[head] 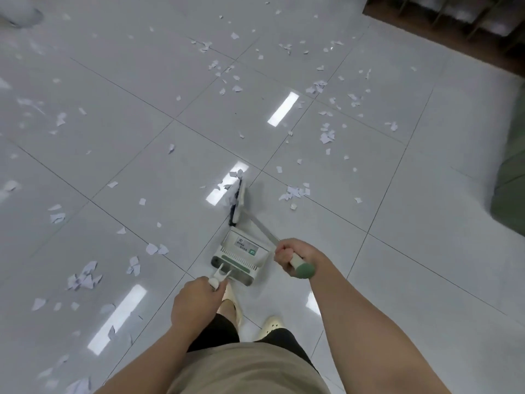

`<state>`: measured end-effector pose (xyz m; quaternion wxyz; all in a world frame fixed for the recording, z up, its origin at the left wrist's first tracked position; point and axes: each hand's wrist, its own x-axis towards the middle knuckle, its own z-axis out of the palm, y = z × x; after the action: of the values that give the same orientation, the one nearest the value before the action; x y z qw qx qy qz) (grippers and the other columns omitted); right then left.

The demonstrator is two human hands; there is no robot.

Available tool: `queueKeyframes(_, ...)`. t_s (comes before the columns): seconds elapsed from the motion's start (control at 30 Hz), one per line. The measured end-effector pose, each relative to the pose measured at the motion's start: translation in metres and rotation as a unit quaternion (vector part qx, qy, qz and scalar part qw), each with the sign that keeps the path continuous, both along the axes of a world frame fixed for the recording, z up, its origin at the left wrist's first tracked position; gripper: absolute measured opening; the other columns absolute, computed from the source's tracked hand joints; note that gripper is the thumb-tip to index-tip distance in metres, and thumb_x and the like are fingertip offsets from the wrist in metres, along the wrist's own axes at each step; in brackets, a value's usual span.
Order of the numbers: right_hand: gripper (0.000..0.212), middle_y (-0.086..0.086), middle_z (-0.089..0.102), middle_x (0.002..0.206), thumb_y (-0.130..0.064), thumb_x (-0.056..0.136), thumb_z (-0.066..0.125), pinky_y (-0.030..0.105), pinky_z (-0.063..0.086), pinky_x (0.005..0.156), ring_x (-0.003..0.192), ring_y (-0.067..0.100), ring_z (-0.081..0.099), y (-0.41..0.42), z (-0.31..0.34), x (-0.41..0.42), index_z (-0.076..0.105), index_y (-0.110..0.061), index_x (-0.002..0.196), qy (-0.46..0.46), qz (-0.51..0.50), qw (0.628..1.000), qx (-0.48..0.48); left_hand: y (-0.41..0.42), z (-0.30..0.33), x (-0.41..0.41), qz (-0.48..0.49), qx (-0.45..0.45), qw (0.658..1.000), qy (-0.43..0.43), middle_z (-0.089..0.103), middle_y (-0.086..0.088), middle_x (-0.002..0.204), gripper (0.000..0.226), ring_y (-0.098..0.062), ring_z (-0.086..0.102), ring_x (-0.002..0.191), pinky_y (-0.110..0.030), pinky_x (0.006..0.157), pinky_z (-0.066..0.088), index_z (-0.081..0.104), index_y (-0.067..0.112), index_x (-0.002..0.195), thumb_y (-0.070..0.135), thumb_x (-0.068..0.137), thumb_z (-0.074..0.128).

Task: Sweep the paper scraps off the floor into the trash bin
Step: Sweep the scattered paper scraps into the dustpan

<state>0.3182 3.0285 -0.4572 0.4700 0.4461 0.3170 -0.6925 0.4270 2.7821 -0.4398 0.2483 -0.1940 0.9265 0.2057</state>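
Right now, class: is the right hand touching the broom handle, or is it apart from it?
Touching. The head view shows the right hand with fingers curled around the broom handle near its green end.

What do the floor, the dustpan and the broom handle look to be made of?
Floor: glossy glazed tile, judging by grout lines and mirrored ceiling lights. Dustpan: probably moulded plastic, matte white with green trim and a comb edge. Broom handle: looks like a thin metal tube, grey sheen, with a green, likely plastic, end cap.
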Motion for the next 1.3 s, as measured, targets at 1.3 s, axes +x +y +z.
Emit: queueKeyframes(1.3, 0.01, 0.004, 0.045, 0.057, 0.003, 0.088, 0.046, 0.019, 0.042, 0.038, 0.038, 0.008, 0.042, 0.022, 0.008, -0.18, 0.047, -0.007, 0.088, -0.014, 0.13, 0.985, 0.115, 0.021, -0.008, -0.266, 0.012, 0.021, 0.999, -0.038, 0.064, -0.001, 0.067, 0.045, -0.017, 0.061, 0.063, -0.028, 0.053, 0.04, 0.061, 0.015, 0.074, 0.054, 0.096, 0.06)
